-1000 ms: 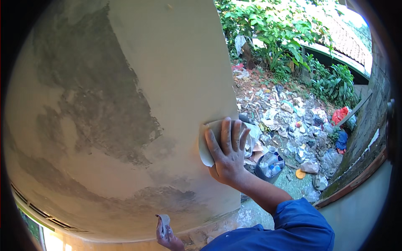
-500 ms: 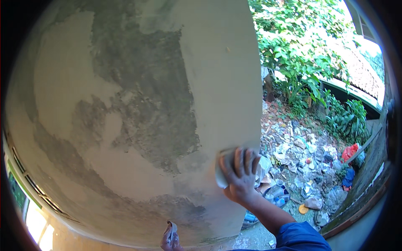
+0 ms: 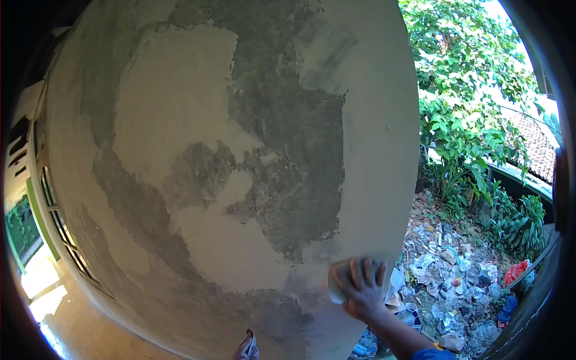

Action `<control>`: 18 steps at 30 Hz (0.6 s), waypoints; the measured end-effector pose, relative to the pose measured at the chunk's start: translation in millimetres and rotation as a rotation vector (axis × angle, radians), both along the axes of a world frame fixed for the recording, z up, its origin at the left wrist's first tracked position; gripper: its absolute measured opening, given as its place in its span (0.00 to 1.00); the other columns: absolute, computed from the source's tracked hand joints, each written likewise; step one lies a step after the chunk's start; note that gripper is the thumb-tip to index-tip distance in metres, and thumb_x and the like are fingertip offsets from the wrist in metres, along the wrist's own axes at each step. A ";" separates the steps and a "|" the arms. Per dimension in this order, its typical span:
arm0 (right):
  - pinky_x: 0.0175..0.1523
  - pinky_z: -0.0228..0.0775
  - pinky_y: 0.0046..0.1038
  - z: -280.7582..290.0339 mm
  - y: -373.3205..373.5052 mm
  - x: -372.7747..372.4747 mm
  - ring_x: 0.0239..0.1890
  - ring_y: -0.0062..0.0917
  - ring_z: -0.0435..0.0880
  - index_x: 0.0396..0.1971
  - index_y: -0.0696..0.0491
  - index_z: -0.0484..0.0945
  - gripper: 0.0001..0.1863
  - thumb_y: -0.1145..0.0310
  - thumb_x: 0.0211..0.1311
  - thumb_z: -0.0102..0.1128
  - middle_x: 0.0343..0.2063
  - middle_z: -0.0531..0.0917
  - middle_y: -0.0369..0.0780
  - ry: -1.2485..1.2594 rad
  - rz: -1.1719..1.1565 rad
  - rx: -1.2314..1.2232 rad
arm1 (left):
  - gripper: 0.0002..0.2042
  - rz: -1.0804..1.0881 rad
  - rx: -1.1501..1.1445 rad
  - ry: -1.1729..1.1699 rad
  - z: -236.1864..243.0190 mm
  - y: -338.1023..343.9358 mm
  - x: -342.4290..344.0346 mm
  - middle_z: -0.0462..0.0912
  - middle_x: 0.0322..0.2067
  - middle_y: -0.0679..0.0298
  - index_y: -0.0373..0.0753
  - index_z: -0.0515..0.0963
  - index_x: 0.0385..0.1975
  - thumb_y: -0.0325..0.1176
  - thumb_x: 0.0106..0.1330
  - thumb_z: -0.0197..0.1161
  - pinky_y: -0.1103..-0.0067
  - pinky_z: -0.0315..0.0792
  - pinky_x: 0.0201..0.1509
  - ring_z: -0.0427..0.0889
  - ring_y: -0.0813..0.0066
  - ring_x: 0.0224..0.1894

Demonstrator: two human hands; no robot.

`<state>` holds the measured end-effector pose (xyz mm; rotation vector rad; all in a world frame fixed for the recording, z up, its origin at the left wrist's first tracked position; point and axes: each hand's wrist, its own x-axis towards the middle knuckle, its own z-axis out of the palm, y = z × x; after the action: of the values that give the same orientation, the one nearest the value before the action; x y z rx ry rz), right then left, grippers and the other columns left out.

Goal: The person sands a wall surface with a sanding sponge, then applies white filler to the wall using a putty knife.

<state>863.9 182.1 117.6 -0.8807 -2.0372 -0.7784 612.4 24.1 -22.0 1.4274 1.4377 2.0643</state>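
Note:
A large wall (image 3: 377, 150) of grey plaster with pale smoothed patches fills most of the view. Low near its right edge, my right hand (image 3: 364, 295) presses a pale, flat sheet that looks like sandpaper (image 3: 337, 282) against the surface, fingers stretched over it. Part of the sheet lies hidden beneath the palm. At the lower edge of the view, my left hand (image 3: 247, 351) is only partly visible, close to the wall. Its fingers look closed around a thin, whitish, curved piece too small to name.
Past the wall's right edge, ground strewn with rubbish (image 3: 447, 282) lies below leafy plants (image 3: 468, 120). A red plastic bag (image 3: 515, 273) sits near a sloping wall at the far right. On the left are a barred window (image 3: 63, 231) and a sunlit floor (image 3: 90, 321).
The view has swung left and up, showing more wall and the window. My right hand stays pressed on the wall with the sheet, lower in the picture. Less of my left hand shows.

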 end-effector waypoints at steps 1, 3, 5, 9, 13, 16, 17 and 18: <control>0.65 0.24 0.61 30.6 1.2 0.1 0.68 0.51 0.43 0.55 0.41 0.71 0.36 0.66 0.36 0.63 0.62 0.58 0.52 0.047 -0.017 0.001 | 0.18 0.014 -0.015 0.025 3.3 -1.9 0.2 0.69 0.56 0.48 0.23 0.66 0.54 0.18 0.63 0.49 0.72 0.64 0.61 0.70 0.60 0.58; 0.65 0.25 0.58 75.8 5.1 -2.0 0.69 0.48 0.42 0.58 0.42 0.68 0.37 0.63 0.39 0.62 0.65 0.56 0.49 0.188 -0.102 0.072 | 0.18 0.028 -0.025 0.045 2.0 -2.0 0.6 0.68 0.57 0.47 0.23 0.66 0.54 0.18 0.63 0.48 0.72 0.65 0.61 0.69 0.60 0.58; 0.65 0.25 0.58 82.3 5.9 -5.4 0.69 0.49 0.41 0.59 0.44 0.68 0.37 0.63 0.40 0.62 0.64 0.55 0.50 0.232 -0.120 0.086 | 0.18 -0.058 0.019 -0.148 -7.5 0.5 3.6 0.68 0.57 0.47 0.24 0.67 0.54 0.17 0.62 0.48 0.72 0.65 0.60 0.69 0.58 0.58; 0.65 0.22 0.58 9.8 2.3 -9.6 0.69 0.48 0.41 0.57 0.45 0.69 0.36 0.64 0.39 0.61 0.63 0.57 0.51 0.208 -0.091 0.027 | 0.18 -0.089 0.030 -0.176 10.5 0.4 16.7 0.68 0.57 0.47 0.24 0.68 0.53 0.17 0.62 0.49 0.71 0.66 0.60 0.70 0.58 0.58; 0.65 0.23 0.60 -40.2 -0.7 4.7 0.68 0.51 0.43 0.54 0.44 0.72 0.36 0.67 0.35 0.60 0.62 0.59 0.51 0.059 -0.074 0.039 | 0.17 -0.037 0.025 -0.079 17.6 5.6 19.3 0.70 0.55 0.46 0.25 0.69 0.51 0.18 0.61 0.51 0.70 0.65 0.61 0.70 0.58 0.57; 0.66 0.27 0.58 21.6 9.3 9.6 0.68 0.48 0.46 0.56 0.40 0.71 0.36 0.62 0.37 0.63 0.63 0.59 0.48 0.121 -0.108 0.098 | 0.17 -0.047 0.087 -0.027 50.5 7.4 29.5 0.71 0.54 0.47 0.25 0.70 0.51 0.19 0.61 0.51 0.70 0.63 0.62 0.70 0.58 0.58; 0.66 0.27 0.58 54.0 8.2 6.1 0.68 0.50 0.46 0.58 0.44 0.69 0.35 0.63 0.42 0.61 0.64 0.57 0.50 0.175 -0.127 0.075 | 0.16 -0.035 0.079 0.071 57.7 5.4 32.5 0.71 0.54 0.46 0.25 0.71 0.51 0.19 0.61 0.51 0.70 0.62 0.62 0.70 0.58 0.58; 0.66 0.27 0.58 83.4 7.0 4.3 0.68 0.51 0.45 0.58 0.46 0.68 0.34 0.63 0.44 0.60 0.64 0.56 0.51 0.205 -0.118 0.105 | 0.16 -0.034 0.077 0.067 55.3 5.1 32.9 0.71 0.54 0.46 0.25 0.71 0.51 0.19 0.61 0.51 0.70 0.62 0.62 0.70 0.58 0.58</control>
<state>868.2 189.1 200.9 -0.9859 -1.7627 -0.8160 645.3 29.2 33.2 1.5530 1.3624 2.0904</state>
